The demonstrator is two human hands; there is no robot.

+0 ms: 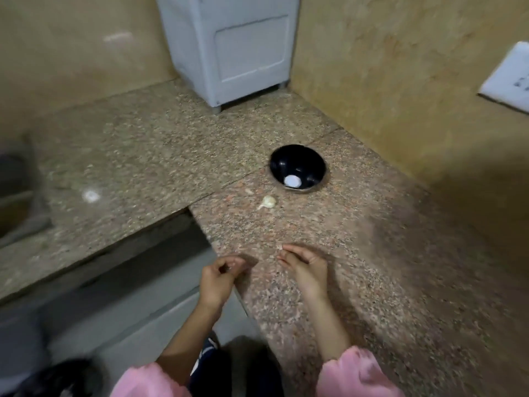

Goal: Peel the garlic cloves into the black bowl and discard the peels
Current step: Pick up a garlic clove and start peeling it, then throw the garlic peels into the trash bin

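Granite counter point(143, 156) holds the black bowl point(286, 160) and, just beside it, a garlic clove point(267, 202), both well beyond your hands. Your right hand point(303, 265) rests straight-fingered; your left hand point(220, 279) curls, contents unclear.

Left hand point(220, 279), fingers point(232, 263) curled, right hand point(305, 267), fingers extended forward

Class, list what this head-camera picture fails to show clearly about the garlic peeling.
Head view: whether the left hand pinches anything; its curled fingers hide it.
Head view: the speck beside the right hand; blurred, too small.
Head view: the white piece in the black bowl; too small.
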